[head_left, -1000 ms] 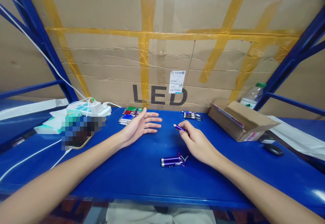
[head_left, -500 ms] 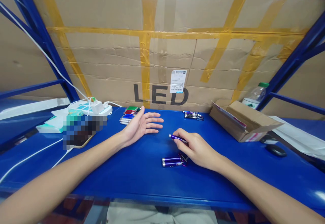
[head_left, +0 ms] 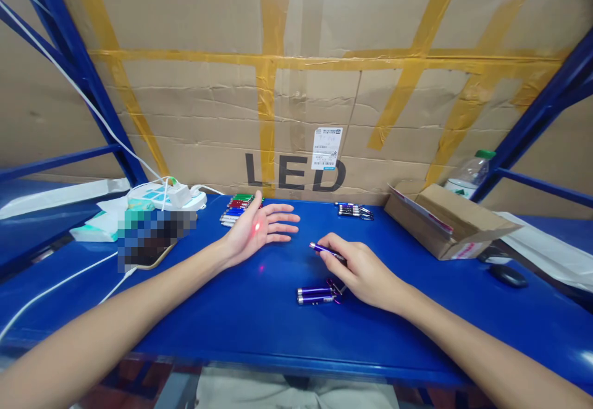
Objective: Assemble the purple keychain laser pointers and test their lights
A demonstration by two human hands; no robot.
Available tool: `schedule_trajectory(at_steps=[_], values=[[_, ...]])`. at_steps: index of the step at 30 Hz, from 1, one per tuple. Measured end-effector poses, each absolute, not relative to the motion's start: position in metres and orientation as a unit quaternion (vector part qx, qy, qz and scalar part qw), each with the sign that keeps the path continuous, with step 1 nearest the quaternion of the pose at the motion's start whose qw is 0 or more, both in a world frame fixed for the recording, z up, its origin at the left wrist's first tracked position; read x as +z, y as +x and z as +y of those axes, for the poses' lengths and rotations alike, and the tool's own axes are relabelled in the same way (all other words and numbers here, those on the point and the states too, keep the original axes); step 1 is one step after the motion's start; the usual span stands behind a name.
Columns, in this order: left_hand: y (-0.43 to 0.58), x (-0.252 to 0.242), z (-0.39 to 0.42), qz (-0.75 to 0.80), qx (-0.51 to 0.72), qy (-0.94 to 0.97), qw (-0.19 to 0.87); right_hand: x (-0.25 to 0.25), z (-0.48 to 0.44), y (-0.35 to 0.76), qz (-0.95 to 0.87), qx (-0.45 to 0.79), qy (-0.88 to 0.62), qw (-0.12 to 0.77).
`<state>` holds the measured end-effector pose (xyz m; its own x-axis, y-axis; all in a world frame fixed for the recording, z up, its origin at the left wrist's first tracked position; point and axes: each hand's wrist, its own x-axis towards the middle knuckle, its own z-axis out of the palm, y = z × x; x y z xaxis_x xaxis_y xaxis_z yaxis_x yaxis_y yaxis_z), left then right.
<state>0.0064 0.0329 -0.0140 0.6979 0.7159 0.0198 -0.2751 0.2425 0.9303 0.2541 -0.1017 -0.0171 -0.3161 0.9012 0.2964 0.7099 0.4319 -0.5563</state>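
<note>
My right hand [head_left: 356, 267] is closed round a purple laser pointer [head_left: 319, 248], its silver tip aimed left. Across from it my left hand [head_left: 262, 227] is held open, palm towards the pointer and fingers stretched out. A bright red spot glows on that palm, with a faint one on the table below. Just under my right hand lie two more purple laser pointers [head_left: 315, 296] with clips at their right ends. Behind my left hand sits a row of green, red, blue and silver laser pointers [head_left: 234, 211], partly hidden by the thumb.
Several dark and blue pointers [head_left: 354, 211] lie at the back of the blue table [head_left: 222, 328]. An open cardboard box [head_left: 430, 230], a bottle [head_left: 470, 174] and a black mouse [head_left: 508, 275] are right. A phone [head_left: 152, 245], tissues [head_left: 99, 227] and a power strip [head_left: 197, 199] are left.
A red light spot has appeared on my left palm, and a faint one on the table. Both hands have stayed almost where they were.
</note>
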Motion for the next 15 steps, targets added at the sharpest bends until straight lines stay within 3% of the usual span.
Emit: schedule_trajectory(at_steps=[15], values=[[0.0071, -0.0095, 0.0287, 0.213, 0.321, 0.527, 0.757, -0.0173, -0.1012, 0.2553, -0.789, 0.163, -0.518, 0.287]])
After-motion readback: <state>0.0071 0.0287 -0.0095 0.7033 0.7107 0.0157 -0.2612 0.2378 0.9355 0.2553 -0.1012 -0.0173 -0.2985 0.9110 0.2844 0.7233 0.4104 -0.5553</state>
